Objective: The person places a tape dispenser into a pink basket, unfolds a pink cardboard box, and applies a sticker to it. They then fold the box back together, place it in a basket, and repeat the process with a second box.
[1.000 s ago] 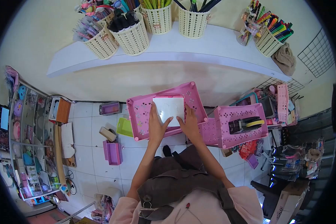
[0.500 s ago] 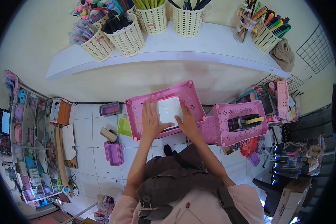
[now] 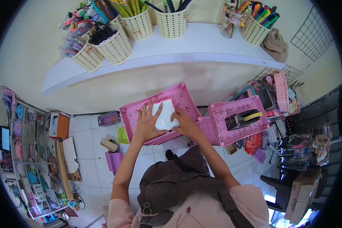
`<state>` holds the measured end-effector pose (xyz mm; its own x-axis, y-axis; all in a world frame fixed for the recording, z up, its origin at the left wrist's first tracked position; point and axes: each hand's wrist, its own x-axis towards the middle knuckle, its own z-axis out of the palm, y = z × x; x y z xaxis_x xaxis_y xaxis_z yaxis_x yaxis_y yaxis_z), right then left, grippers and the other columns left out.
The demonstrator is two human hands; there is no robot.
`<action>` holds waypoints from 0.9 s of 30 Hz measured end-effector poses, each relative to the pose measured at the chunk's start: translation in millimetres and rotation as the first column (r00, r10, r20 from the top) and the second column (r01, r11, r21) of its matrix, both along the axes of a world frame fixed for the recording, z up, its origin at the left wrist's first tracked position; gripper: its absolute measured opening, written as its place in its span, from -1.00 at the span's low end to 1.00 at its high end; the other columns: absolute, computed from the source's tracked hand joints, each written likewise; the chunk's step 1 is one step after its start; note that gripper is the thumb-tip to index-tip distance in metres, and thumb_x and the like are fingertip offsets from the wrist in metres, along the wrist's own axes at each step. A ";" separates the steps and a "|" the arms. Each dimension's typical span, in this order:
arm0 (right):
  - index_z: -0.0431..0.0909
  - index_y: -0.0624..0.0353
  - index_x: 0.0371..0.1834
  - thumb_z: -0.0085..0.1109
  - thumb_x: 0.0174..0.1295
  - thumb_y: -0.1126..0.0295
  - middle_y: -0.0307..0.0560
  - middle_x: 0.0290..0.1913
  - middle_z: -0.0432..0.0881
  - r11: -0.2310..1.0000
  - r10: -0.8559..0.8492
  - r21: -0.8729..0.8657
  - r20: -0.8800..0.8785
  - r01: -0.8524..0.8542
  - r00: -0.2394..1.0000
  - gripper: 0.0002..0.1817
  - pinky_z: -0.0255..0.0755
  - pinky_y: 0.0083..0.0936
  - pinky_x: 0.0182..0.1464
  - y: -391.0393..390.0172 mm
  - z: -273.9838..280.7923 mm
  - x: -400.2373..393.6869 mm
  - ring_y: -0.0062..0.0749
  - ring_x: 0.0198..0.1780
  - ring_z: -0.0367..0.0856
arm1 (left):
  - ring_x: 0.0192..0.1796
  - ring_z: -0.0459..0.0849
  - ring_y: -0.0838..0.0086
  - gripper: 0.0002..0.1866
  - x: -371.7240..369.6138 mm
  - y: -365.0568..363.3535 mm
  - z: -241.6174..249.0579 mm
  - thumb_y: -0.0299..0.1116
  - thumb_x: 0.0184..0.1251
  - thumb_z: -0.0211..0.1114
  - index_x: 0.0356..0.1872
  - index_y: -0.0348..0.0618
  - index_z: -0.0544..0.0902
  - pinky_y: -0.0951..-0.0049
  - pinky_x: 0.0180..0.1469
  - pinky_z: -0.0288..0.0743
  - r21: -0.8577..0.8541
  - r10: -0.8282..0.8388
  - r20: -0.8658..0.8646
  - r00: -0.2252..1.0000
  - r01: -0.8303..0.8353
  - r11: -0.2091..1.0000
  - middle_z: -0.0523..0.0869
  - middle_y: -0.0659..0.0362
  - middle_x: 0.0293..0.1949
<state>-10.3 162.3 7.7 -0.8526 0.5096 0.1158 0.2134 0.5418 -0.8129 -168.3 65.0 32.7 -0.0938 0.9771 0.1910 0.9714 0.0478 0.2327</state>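
A glossy white square pad-like thing (image 3: 165, 116), with a pinkish-red edge along its back, lies over the pink perforated basket tray (image 3: 186, 95); its exact kind I cannot make out. My left hand (image 3: 146, 123) is open, its spread fingers across the pad's left side and its thumb by the front edge. On the other side, my right hand (image 3: 184, 122) has its fingers bent around the pad's right edge. What lies beneath the pad is hidden.
A tape dispenser (image 3: 244, 119) with yellow tape sits in a second pink basket (image 3: 212, 114) on the right. Above, a white shelf (image 3: 201, 41) carries cream pen baskets (image 3: 116, 48). Small bins (image 3: 109, 118) lie on the tiled floor at left, near a display rack (image 3: 30, 152).
My left fingers have shifted onto the white pad's surface, and my right fingers have curled at its right edge. The pad is slightly turned. The whole view has shifted a little.
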 end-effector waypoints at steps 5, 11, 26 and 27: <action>0.34 0.13 -0.27 0.25 -0.26 0.48 0.21 0.06 0.17 0.995 -0.054 0.076 -0.060 0.058 0.997 -0.59 0.19 -0.28 0.07 -8.8 -5.5 6.3 0.07 0.08 0.22 | 0.15 0.09 -0.16 -0.07 6.4 3.5 0.3 0.08 -0.42 0.32 0.18 0.22 0.18 -0.12 0.03 0.13 -0.033 0.029 -0.068 0.997 -0.031 0.999 0.01 -0.10 0.22; 0.47 0.23 -0.33 0.17 -0.06 0.45 -0.06 -0.34 0.48 0.830 -0.552 -0.077 -0.257 0.553 0.793 -0.80 0.34 -0.65 -0.32 -4.5 70.3 101.8 -0.44 -0.37 0.48 | 0.11 0.13 -0.18 -0.11 19.0 8.7 1.4 0.06 -0.40 0.33 0.17 0.24 0.23 -0.08 0.00 0.17 -0.011 0.139 -0.136 0.981 -0.142 0.990 0.04 -0.13 0.19; 0.35 0.25 -0.16 -0.03 0.14 0.45 -0.21 -0.54 0.38 -0.071 -0.997 -0.993 0.071 -0.099 0.003 -0.79 0.38 -0.60 -0.46 -18.4 13.4 127.3 -0.59 -0.59 0.36 | 0.10 0.10 -0.17 -0.10 40.1 18.3 -18.5 0.02 -0.41 0.34 0.17 0.21 0.22 -0.10 -0.05 0.15 0.166 0.292 -0.120 0.949 -0.271 0.948 0.04 -0.14 0.19; 0.36 0.22 -0.22 -0.04 0.15 0.45 -0.23 -0.56 0.37 -0.046 -0.999 -0.988 0.049 -0.150 -0.014 -0.84 0.40 -0.58 -0.43 -15.2 10.7 123.7 -0.60 -0.59 0.36 | 0.12 0.08 -0.17 -0.10 40.9 18.2 -16.9 0.01 -0.41 0.35 0.17 0.21 0.22 -0.11 -0.04 0.13 0.148 0.296 -0.107 0.949 -0.279 0.949 0.05 -0.15 0.18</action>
